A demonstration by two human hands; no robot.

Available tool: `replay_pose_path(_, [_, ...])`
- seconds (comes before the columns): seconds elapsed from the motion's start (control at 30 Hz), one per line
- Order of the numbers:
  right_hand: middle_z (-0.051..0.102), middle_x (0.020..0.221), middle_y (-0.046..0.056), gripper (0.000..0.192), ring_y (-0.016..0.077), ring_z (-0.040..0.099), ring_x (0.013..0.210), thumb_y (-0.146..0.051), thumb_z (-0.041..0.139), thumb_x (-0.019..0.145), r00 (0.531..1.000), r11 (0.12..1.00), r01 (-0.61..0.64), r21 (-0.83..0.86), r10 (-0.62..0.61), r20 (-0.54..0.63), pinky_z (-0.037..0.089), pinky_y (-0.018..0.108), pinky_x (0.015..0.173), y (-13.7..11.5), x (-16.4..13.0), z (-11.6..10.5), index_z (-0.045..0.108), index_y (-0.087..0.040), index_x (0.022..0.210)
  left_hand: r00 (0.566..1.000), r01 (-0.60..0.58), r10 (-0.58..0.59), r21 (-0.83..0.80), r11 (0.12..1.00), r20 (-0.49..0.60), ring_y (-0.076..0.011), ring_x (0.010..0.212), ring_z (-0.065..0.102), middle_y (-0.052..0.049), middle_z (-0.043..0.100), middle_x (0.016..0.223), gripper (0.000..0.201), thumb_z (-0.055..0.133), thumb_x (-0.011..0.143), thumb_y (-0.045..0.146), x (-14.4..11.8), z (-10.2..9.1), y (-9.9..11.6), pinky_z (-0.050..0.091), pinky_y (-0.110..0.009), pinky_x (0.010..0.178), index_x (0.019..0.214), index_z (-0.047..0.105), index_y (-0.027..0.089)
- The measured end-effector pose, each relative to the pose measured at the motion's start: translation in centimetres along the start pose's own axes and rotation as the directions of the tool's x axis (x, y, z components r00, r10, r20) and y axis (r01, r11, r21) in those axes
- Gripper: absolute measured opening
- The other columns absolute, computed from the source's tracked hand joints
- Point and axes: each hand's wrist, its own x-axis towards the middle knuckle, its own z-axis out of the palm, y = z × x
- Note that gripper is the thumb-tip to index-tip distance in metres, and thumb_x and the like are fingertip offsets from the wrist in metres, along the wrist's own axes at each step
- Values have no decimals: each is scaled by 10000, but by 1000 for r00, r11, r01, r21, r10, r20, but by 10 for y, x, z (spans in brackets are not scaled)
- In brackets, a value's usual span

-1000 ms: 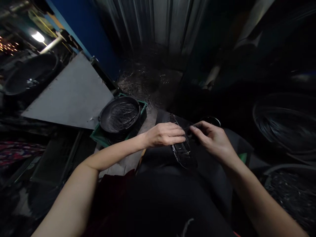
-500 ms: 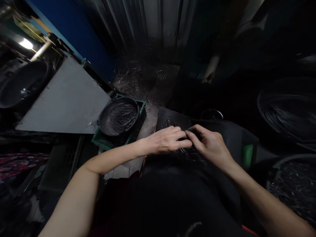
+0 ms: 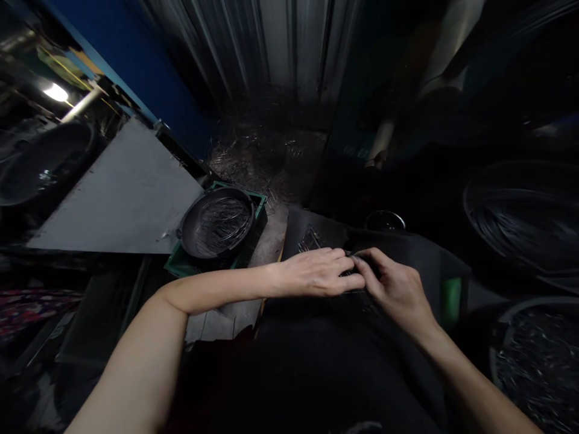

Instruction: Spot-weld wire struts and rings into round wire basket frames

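I see my left hand lying flat, fingers pressed together, over thin wire pieces on the dark worktop. My right hand pinches a wire beside it, fingertips touching the left's. A round pan in a green crate sits left; a small tin lies beyond.

left hand flat on wire pieces | right hand pinching them | dark lap
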Motion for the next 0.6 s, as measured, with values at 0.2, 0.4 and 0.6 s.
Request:
replay_pose_path(0.2, [635,651,14,250,143,588,518,-399,412,901,999,999,34,-10,-34,38,414,244,512,2,-7,7,560,-216,819,950,-17,33,54,998,-310,-127,693,525,-31,580,751,139,479,884,118,-12,23,10,421,-252,631,823,600,150])
replay_pose_path(0.4, [620,644,1,226,130,582,517,-377,416,907,999,1000,25,2,-25,42,417,235,516,0,-12,5,557,-217,834,946,-14,32,58,998,-322,-131,676,514,-35,580,743,118,500,870,124,-15,27,14,404,-267,610,813,602,145])
replay_pose_path(0.6, [622,669,5,198,129,585,544,-325,412,908,998,998,60,3,-60,20,430,233,543,-8,-17,15,550,-217,815,978,-17,30,65,998,-205,-139,672,513,-44,558,725,131,467,889,135,-11,24,16,388,-279,595,809,571,129])
